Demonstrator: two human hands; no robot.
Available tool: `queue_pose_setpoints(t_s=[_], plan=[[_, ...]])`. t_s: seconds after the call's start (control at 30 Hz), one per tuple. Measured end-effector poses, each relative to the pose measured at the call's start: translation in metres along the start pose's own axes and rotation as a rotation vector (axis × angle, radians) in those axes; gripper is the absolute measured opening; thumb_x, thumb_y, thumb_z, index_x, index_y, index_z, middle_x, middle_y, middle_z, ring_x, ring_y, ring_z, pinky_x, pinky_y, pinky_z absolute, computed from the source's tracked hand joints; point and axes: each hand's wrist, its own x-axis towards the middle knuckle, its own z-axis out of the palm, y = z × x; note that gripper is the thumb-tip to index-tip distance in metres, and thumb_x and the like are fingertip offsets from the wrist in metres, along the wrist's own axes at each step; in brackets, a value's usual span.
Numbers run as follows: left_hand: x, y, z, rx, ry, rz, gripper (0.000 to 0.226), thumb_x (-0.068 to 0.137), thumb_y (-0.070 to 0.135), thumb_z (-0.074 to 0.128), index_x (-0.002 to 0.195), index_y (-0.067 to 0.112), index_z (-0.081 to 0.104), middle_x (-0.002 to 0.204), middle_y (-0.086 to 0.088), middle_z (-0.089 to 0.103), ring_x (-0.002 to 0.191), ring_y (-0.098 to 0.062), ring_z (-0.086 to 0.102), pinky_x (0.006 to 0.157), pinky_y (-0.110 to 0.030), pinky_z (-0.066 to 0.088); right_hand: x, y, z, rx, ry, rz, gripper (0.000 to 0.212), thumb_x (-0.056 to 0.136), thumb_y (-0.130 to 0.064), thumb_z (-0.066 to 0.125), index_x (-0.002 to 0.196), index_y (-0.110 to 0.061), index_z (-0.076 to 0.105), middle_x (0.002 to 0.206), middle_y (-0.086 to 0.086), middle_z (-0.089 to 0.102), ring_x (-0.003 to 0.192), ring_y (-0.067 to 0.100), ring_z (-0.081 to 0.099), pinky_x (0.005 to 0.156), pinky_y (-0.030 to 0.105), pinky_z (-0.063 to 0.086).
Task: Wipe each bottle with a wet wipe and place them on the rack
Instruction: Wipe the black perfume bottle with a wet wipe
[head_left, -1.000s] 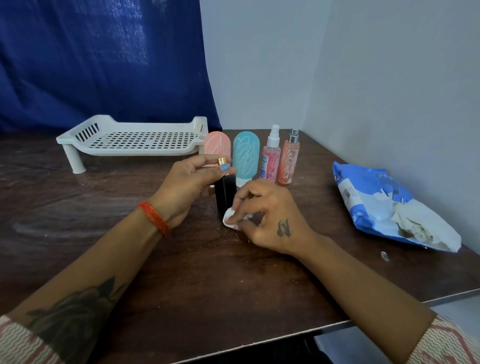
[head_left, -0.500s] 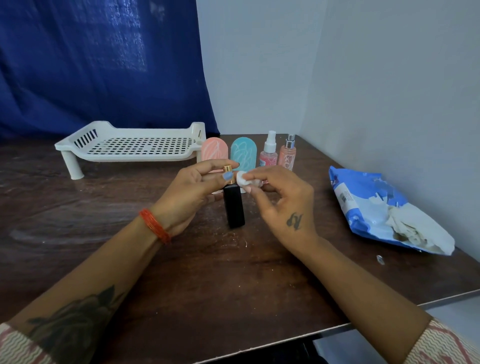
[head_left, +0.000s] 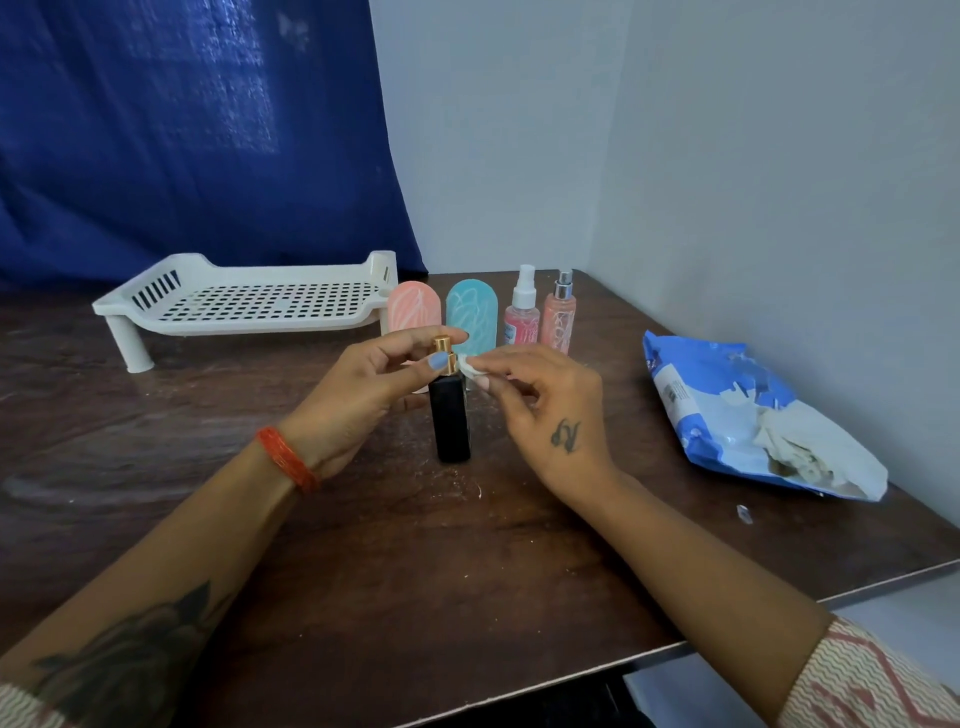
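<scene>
A black bottle (head_left: 451, 421) with a gold cap stands upright on the wooden table (head_left: 415, 561). My left hand (head_left: 358, 400) pinches the gold cap between thumb and forefinger. My right hand (head_left: 545, 410) pinches a small folded white wet wipe (head_left: 470, 366) and holds it against the right side of the cap. Behind stand a pink tube bottle (head_left: 414, 306), a teal tube bottle (head_left: 472, 314), a pink spray bottle (head_left: 521, 312) and a peach spray bottle (head_left: 560, 312). The white perforated rack (head_left: 249, 304) at the back left holds nothing.
A blue and white wet-wipe pack (head_left: 748, 415) lies open at the right, near the wall. The table's front edge runs diagonally at the lower right. A blue curtain hangs behind the rack. Small white crumbs lie around the black bottle.
My right hand lifted the wipe from the base of the black bottle up to its gold cap. My left hand kept its pinch on the cap.
</scene>
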Motion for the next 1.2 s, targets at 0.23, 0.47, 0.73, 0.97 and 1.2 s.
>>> queue_pose_setpoints(t_s=[0.23,0.47,0.73,0.97,1.2], plan=[[-0.0004,-0.0013,-0.0008,0.032,0.029,0.026,0.028,0.088,0.019,0.056,0.113,0.029,0.063,0.118,-0.008,0.065,0.109,-0.014,0.062,0.085,-0.025,0.053,-0.0028,-0.0061,0.0014,0.082,-0.055,-0.169,0.020,0.080,-0.001,0.068,0.100,-0.006,0.072,0.097,0.011,0.068,0.090,0.016,0.063,0.079,0.025,0.053],[-0.0002,-0.0011,-0.0003,0.016,0.044,0.002,0.035,0.078,0.025,0.061,0.113,0.026,0.064,0.107,0.000,0.071,0.103,-0.010,0.065,0.082,-0.026,0.051,-0.0025,-0.0014,0.0015,0.071,-0.068,-0.118,0.020,0.080,-0.001,0.069,0.098,-0.007,0.072,0.093,0.009,0.069,0.086,0.013,0.064,0.077,0.024,0.054],[0.0003,-0.0015,0.0014,-0.039,0.075,0.018,0.034,0.078,0.020,0.061,0.112,0.023,0.064,0.099,0.001,0.073,0.091,-0.005,0.067,0.068,-0.014,0.052,-0.0016,-0.0067,0.0002,0.113,0.000,-0.114,0.016,0.078,-0.006,0.072,0.094,-0.007,0.074,0.092,0.007,0.069,0.085,0.012,0.064,0.073,0.023,0.054],[0.0006,-0.0018,-0.0008,-0.045,0.078,0.006,0.030,0.080,0.021,0.061,0.110,0.025,0.064,0.100,0.001,0.074,0.097,-0.007,0.067,0.073,-0.017,0.054,-0.0042,-0.0023,0.0029,0.124,-0.094,-0.092,0.014,0.076,-0.005,0.073,0.090,-0.008,0.075,0.091,0.005,0.069,0.086,0.009,0.063,0.078,0.023,0.053],[0.0003,-0.0015,-0.0010,-0.054,0.072,-0.014,0.031,0.085,0.016,0.059,0.116,0.021,0.063,0.104,-0.001,0.073,0.099,-0.009,0.067,0.072,-0.017,0.054,-0.0031,-0.0029,0.0029,0.074,-0.064,-0.102,0.016,0.079,-0.004,0.071,0.093,-0.009,0.074,0.091,0.004,0.069,0.086,0.008,0.063,0.077,0.021,0.053]])
